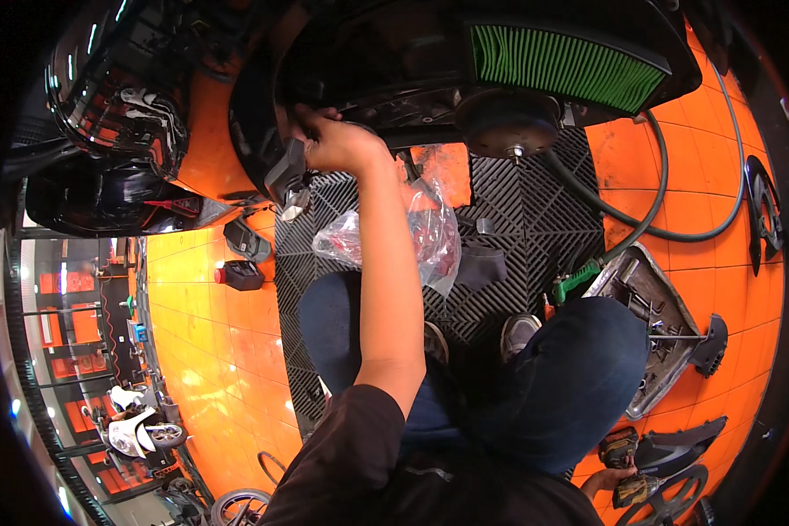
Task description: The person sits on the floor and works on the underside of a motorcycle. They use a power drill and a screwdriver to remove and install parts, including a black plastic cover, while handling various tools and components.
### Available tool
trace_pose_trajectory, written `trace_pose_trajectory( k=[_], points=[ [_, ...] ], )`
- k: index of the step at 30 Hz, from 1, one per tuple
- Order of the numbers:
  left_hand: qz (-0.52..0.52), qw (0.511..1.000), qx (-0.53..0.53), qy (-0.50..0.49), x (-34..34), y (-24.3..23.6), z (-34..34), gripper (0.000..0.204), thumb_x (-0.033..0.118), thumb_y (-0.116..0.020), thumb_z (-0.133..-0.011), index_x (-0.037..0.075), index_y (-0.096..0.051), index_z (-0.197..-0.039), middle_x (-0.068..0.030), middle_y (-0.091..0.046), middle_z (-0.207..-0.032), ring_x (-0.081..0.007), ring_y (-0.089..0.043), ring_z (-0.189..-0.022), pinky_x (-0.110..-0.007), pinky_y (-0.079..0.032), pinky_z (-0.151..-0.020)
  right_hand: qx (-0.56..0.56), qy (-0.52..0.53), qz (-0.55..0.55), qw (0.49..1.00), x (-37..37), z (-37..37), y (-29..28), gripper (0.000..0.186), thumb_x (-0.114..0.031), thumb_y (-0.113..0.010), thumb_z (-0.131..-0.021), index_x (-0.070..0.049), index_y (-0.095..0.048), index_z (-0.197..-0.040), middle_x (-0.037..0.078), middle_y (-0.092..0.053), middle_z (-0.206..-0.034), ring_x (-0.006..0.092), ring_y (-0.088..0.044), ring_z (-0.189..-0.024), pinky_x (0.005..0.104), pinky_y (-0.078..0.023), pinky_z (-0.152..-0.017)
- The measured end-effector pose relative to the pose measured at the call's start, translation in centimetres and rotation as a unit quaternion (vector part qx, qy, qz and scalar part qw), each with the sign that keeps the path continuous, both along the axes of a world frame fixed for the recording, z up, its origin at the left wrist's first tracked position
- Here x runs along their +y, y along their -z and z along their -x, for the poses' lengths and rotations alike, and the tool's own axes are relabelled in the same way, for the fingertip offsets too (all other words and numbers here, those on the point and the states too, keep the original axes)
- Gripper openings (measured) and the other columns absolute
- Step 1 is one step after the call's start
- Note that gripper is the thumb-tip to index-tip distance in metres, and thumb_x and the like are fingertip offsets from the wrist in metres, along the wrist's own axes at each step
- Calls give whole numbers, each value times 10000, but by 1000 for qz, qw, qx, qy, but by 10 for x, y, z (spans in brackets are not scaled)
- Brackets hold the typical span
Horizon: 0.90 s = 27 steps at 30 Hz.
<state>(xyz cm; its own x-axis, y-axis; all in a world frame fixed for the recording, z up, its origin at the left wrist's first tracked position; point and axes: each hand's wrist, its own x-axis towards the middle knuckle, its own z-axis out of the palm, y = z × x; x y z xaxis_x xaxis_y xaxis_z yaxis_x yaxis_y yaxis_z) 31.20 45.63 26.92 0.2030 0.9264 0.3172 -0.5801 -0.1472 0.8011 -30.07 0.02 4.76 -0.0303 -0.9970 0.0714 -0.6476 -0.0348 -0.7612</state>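
Note:
My left hand (337, 143) reaches up under the black body of a motorbike (368, 53). Its fingers curl in by the inner edge of a dark fender and are partly hidden, so what they hold cannot be made out. Right below those fingers is a dark part with a clear lens (294, 206). Down at the lower right, my right hand (607, 479) is closed round a yellow-and-black cordless drill (636, 491), which lies low beside my right leg. A green pleated air filter (570, 68) shows on the motorbike above a round dark cover (508, 123).
Between my knees and the motorbike, a clear plastic bag (434, 241) lies on the black ribbed mat (543, 206). At right stands a metal tray (649, 408) of tools, near a green-handled hose (579, 279). Black panels (679, 445) and a dark bottle (241, 275) rest on orange tiles.

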Motion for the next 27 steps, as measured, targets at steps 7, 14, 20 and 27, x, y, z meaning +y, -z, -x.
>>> trace_pose_trajectory(
  k=[7, 14, 20, 27],
  points=[
    [-7, 999, -8, 31, 12, 4, 1, 219, 112, -587, -918, -35, -591, -1081, -61, -574, -779, -137, -503, -649, -259, -438, -592, -8, 4, 7, 1000, 8, -1, 0, 578, -435, -311, -988, 22, -663, -963, 144, -660, -1016, 276, -614, -950, 396, -505, -815],
    [-68, 997, 5, -32, 7, 7, -5, 187, 13, -572, -907, -78, -561, -1071, -94, -604, -798, -92, -450, -536, -220, -398, -505, 63, -18, 54, 996, -2, 8, 1, 586, -440, -311, -988, 26, -664, -954, 138, -673, -975, 266, -622, -931, 393, -506, -814],
    [-124, 989, 32, -76, 6, 7, -3, 156, 88, -608, -907, -56, -583, -962, -109, -621, -727, -150, -553, -573, -258, -473, -538, 34, -73, 8, 997, 2, 12, -8, 586, -448, -316, -987, 22, -665, -952, 137, -675, -963, 264, -627, -906, 394, -508, -806],
    [-131, 989, 26, -68, 8, 12, -4, 150, 92, -600, -912, -53, -575, -942, -129, -632, -733, -161, -572, -560, -259, -493, -522, 63, -15, 84, 994, 0, 6, 8, 579, -444, -322, -987, 12, -674, -930, 136, -671, -952, 268, -626, -873, 401, -509, -789]
  ],
)
